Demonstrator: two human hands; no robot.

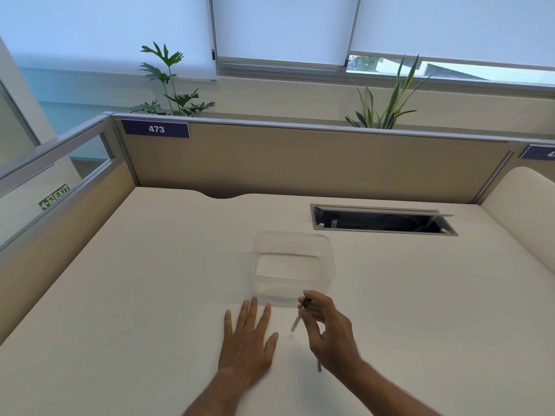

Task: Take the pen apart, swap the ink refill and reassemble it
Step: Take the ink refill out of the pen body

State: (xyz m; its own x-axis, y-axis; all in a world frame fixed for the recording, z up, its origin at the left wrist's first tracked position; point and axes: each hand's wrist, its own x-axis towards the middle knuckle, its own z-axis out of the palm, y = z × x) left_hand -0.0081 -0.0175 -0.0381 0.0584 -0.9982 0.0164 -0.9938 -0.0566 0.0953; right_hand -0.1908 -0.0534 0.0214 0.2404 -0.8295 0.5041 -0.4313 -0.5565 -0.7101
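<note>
Right hand (327,328) holds pen (298,316) steeply tilted, tip down-left.

The desk (150,280) has a smooth, matt cream top that looks like laminate. The box (292,265) on it is clear, thin plastic with a slightly glossy wall. The pen (300,315) in the right hand (329,328) looks like plastic, pale on the barrel and black at the top end. The partition (300,163) looks covered in matt beige cloth, with a grey metal frame. The cable hatch (384,220) has a dull grey metal rim.
</note>
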